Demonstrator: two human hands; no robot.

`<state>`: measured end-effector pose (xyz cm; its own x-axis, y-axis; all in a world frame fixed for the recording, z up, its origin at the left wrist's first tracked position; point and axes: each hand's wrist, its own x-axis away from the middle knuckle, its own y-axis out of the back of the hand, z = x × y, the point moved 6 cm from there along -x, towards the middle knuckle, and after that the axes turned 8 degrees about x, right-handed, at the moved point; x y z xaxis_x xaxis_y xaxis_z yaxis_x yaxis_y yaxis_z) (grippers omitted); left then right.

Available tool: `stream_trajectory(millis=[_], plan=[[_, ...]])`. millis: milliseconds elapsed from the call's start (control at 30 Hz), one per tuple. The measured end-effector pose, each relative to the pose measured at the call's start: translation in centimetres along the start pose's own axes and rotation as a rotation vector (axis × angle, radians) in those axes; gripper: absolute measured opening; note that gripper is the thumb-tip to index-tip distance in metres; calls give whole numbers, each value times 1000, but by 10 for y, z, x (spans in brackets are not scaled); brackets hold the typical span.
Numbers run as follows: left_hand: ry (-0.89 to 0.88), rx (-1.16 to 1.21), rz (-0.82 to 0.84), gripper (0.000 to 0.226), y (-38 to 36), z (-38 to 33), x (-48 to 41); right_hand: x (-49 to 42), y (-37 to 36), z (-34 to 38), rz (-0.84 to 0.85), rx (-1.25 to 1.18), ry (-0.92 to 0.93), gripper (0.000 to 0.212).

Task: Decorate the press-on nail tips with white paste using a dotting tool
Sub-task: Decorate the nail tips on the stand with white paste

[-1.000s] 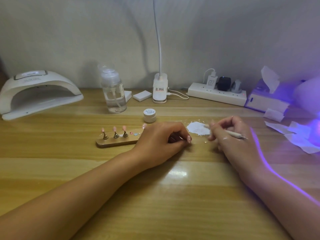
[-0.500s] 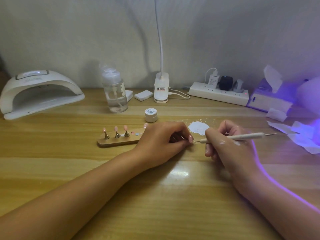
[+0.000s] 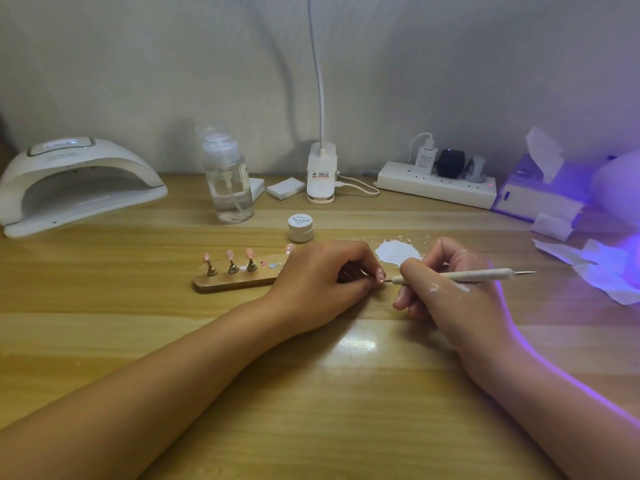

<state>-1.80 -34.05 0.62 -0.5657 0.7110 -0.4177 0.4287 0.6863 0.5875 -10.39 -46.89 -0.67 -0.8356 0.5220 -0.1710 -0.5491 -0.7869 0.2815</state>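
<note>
At mid-table, a pink tip (image 3: 380, 274) with white dots, pinched in the curled fingers of the left hand (image 3: 322, 278). Touching its edge, the point of the tool (image 3: 453, 276), gripped pen-like in the right hand (image 3: 450, 296). Just behind, a smear of paste (image 3: 398, 252). To the left, a stand (image 3: 239, 284) with three more pink tips (image 3: 249, 253); beyond, a small white jar (image 3: 300, 227).

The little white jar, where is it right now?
In the head view the little white jar stands mid-table, just behind the left hand, between the clear pump bottle and the white paste patch.
</note>
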Motion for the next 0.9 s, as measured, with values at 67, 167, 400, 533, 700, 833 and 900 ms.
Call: stream_trajectory(millis=[67, 167, 400, 533, 700, 833, 900], plan=[[2, -1, 4, 23, 0, 0, 0, 0, 0, 1, 2, 9, 0, 11], [6, -4, 5, 22, -1, 0, 0, 0, 0, 1, -10, 7, -2, 10], [4, -10, 6, 24, -1, -1, 0, 1, 0, 2, -10, 21, 3, 15], [2, -7, 5, 24, -1, 0, -1, 2, 2, 2, -21, 7, -3, 18], [6, -9, 3, 23, 0, -1, 0, 3, 1, 4, -7, 20, -14, 11], [9, 8, 3, 22, -1, 1, 0, 3, 2, 3, -11, 20, 3, 21], [14, 12, 6, 20, -1, 2, 0, 2, 4, 2, -30, 6, 10, 25]])
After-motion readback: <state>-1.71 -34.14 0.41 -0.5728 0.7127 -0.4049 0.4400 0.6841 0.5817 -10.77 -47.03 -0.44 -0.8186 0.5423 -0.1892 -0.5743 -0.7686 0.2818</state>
